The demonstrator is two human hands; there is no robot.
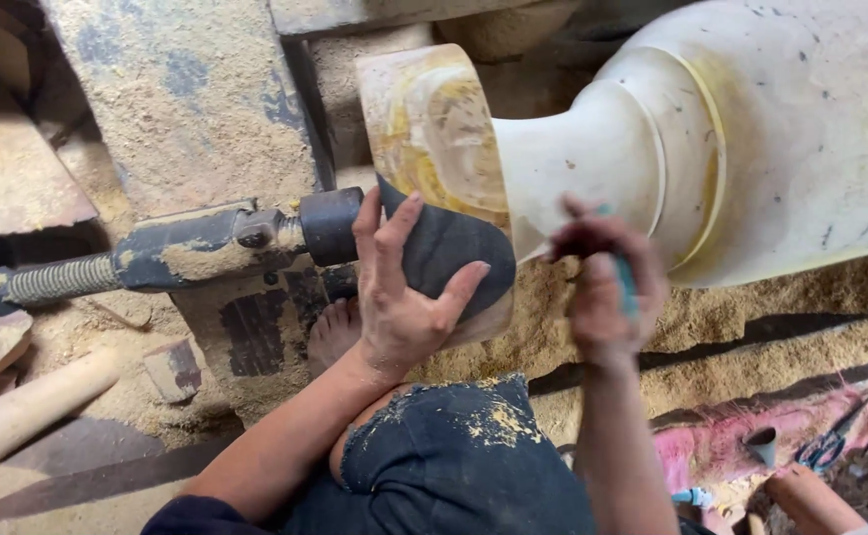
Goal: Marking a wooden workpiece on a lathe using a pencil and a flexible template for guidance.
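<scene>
Left hand (399, 297) presses a dark flat abrasive sheet (449, 248) against the round end disc of a pale turned wooden workpiece (652, 149) on the lathe, fingers spread. Right hand (602, 287), blurred, grip clamped on a teal-handled tool (627, 287) just right. Sawdust-covered floor (751, 337) beneath.

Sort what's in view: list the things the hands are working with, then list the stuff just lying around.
In use:
- large pale turned wooden piece on the lathe
- dark sheet, pressed to the piece's end by the left hand
- teal-handled tool, gripped in the right hand
- lathe's screw centre against the piece's end

Lying about:
- scissors
- wooden peg
- small wooden block
- sawdust
</scene>
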